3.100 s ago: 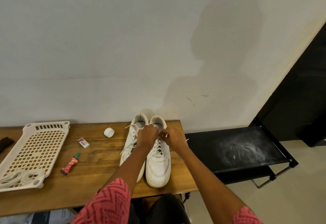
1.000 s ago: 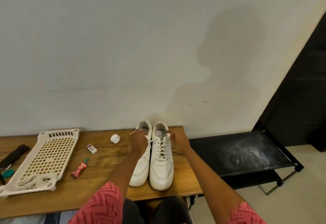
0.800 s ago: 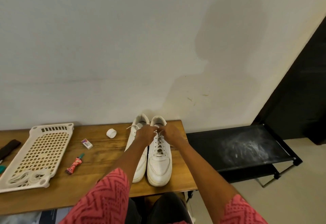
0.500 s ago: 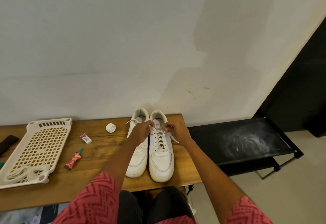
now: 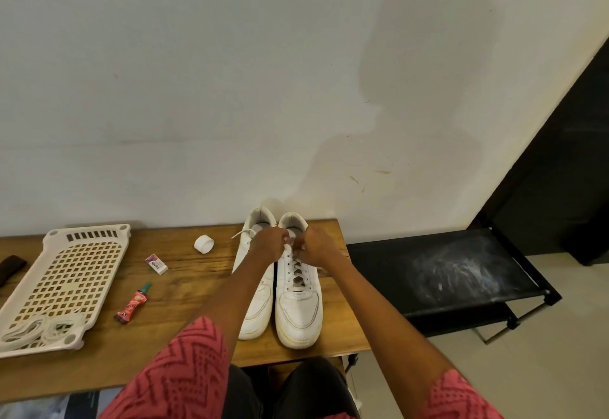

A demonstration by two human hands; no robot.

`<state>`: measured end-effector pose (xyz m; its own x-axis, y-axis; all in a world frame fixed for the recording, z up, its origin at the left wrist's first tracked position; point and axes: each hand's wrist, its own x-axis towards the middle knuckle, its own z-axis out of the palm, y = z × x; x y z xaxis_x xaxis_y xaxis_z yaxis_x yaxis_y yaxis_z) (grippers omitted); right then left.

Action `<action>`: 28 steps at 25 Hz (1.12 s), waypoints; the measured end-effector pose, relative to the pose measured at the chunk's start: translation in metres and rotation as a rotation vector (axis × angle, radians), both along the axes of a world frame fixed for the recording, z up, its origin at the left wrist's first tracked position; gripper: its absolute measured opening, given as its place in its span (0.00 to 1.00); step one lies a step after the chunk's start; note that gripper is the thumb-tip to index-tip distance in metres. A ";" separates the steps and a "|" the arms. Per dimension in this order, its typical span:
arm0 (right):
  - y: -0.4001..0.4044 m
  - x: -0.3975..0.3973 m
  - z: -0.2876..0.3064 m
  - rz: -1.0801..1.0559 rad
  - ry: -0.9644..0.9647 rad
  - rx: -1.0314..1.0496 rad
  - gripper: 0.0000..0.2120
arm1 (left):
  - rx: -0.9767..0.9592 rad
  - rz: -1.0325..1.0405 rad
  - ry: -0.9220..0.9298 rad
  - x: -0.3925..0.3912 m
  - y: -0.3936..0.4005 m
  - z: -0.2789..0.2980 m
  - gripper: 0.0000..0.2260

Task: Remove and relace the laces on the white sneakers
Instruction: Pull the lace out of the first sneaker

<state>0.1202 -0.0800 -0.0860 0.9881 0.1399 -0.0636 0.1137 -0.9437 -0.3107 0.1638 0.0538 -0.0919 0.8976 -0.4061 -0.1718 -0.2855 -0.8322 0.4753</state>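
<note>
- At the top eyelets of the right-hand sneaker [image 5: 298,300] the two lace ends [image 5: 290,247] are pinched, one in each hand: the left hand [image 5: 268,247] and the right hand [image 5: 314,248] are curled closed on them, almost touching over the tongue.
- Half a second ago the hands were set a little apart with the ends drawn outward; they have since been brought together at the collar, which is judged to be the start of a knot or a last crossing.
- Criss-crossed lacing is seen down this shoe to the toe, so its relacing is judged nearly finished.
- On the left-hand sneaker [image 5: 257,300], touching its mate, a loose lace end [image 5: 240,233] is seen trailing from the collar; its eyelets are hidden by the left forearm, so its state cannot be told.
- Both sneakers are stood heels to the wall near the right end of the table [image 5: 191,290]; the toe of the right-hand one lies close to the front edge, and the right edge is just beside it, with a black rack [image 5: 461,270] lower beyond.
- Open wood is left between the shoes and a red tube [image 5: 133,303], a small eraser [image 5: 156,264] and a white roll [image 5: 203,243].
- Further left, spare laces [image 5: 36,331] are held in a white perforated tray [image 5: 71,273].
</note>
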 end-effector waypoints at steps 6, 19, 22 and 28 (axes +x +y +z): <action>-0.001 -0.014 0.003 -0.592 0.316 1.101 0.09 | 0.033 -0.103 0.082 0.018 0.013 0.007 0.14; -0.004 0.003 0.021 -0.016 -0.041 -0.217 0.13 | 0.000 -0.047 0.016 0.007 0.000 0.001 0.13; 0.000 0.002 0.012 -0.087 0.030 0.111 0.10 | -0.001 -0.042 -0.020 0.003 -0.001 0.002 0.12; -0.039 -0.019 0.000 -1.010 -0.055 1.086 0.07 | -0.025 -0.022 -0.041 -0.001 -0.001 0.001 0.12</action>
<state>0.1007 -0.1190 -0.0859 0.6919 -0.6369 -0.3401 -0.3981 0.0564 -0.9156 0.1629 0.0528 -0.0913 0.8945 -0.4295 -0.1245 -0.3234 -0.8137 0.4831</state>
